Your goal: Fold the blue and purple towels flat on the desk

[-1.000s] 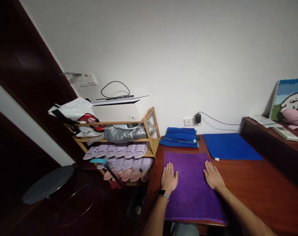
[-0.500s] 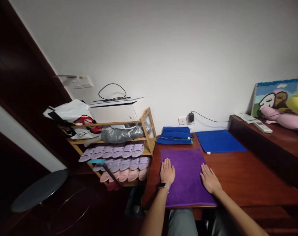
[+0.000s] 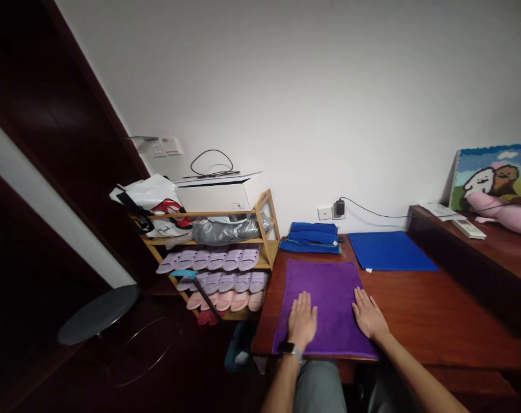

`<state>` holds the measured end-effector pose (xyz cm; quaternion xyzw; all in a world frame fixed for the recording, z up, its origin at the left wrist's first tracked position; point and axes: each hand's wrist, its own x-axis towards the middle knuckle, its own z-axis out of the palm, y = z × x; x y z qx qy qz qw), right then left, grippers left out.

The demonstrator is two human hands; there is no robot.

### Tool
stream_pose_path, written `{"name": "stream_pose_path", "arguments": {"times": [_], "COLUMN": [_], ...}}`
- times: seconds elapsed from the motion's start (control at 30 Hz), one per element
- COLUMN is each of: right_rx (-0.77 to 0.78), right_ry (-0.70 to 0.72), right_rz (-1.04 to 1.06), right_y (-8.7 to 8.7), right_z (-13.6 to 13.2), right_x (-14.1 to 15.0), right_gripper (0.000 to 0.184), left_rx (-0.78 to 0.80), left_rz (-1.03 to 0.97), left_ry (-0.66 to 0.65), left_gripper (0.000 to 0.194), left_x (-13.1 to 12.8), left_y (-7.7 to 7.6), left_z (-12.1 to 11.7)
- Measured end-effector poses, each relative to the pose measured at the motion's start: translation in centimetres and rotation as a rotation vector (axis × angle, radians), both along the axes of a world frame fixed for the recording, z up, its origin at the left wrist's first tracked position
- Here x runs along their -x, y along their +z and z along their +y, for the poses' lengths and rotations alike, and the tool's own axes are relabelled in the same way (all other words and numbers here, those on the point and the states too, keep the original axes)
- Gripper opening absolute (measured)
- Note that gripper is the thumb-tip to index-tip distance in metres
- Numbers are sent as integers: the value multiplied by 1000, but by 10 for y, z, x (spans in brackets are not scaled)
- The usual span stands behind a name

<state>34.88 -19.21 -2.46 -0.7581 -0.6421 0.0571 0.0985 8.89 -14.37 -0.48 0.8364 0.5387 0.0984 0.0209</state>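
A purple towel (image 3: 329, 292) lies spread flat on the brown wooden table, its near edge along the table's front edge. My left hand (image 3: 302, 321) rests on the left half of the towel, palm down with fingers stretched out, a watch (image 3: 291, 349) on its wrist. Over the towel's right edge lies my right hand (image 3: 369, 315), also flat with its fingers extended. Neither hand holds anything. Behind the purple towel are a flat blue towel (image 3: 391, 250) to the right and several folded or rolled blue towels (image 3: 314, 237) to the left.
Left of the table (image 3: 436, 321) stands a wooden rack (image 3: 266, 229) with slippers (image 3: 232, 258), bags and a white box (image 3: 215, 196). A round stool (image 3: 99, 315) is farther left. A charger (image 3: 340, 206) with a cable is in the wall. A raised surface at right bears plush toys (image 3: 512, 215).
My left hand has slid nearer to me and slightly inward over the purple towel. My right hand stays about where it was. The view has turned slightly left.
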Motion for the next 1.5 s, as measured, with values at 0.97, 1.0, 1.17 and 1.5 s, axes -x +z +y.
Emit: {"name": "stream_pose_path", "arguments": {"times": [0.97, 1.0, 1.17, 1.5], "right_rx": [3, -1, -17, -78], "right_ry": [47, 37, -38, -50], "right_rz": [-63, -65, -8, 24], "right_y": [2, 1, 0, 8], "right_z": [-59, -58, -56, -57], "right_x": [23, 23, 26, 31], "right_gripper": [68, 68, 73, 68], "left_rx": [-9, 13, -11, -138], "left_rz": [-126, -124, -47, 17], "left_ry": [-330, -318, -105, 70], "left_gripper": [59, 60, 63, 58], "left_x": [-104, -100, 5, 100], "left_y": [12, 10, 7, -2], "left_z": [-84, -84, -66, -58]}}
